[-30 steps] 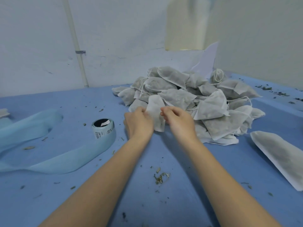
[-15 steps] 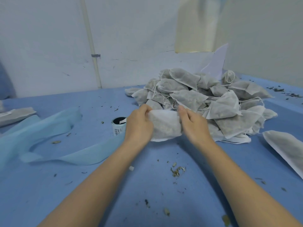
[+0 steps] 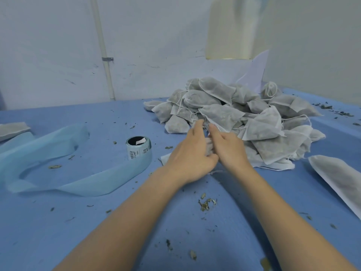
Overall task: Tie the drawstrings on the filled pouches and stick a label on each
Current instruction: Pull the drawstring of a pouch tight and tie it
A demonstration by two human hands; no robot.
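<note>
A heap of filled grey-white drawstring pouches [image 3: 256, 122] lies on the blue table [image 3: 117, 222] at the centre right. Just in front of the heap, my left hand [image 3: 192, 155] and my right hand [image 3: 228, 147] are pressed close together over one pouch [image 3: 209, 146]. The hands hide most of it; a white corner sticks out to the left of my left hand. The fingertips of both hands pinch together at its far end, beside the heap. A roll of printed labels [image 3: 139, 148] stands upright to the left of my left hand.
A long pale blue backing strip [image 3: 84, 184] trails from the roll across the left of the table. One filled pouch [image 3: 340, 178] lies apart at the right edge. Dried herb crumbs [image 3: 206, 204] are scattered between my forearms. A white wall with a pipe [image 3: 103, 55] stands behind.
The hands held the pouch stretched sideways between them; now they have closed in together over it, fingertips meeting at its far end. The view has shifted a little.
</note>
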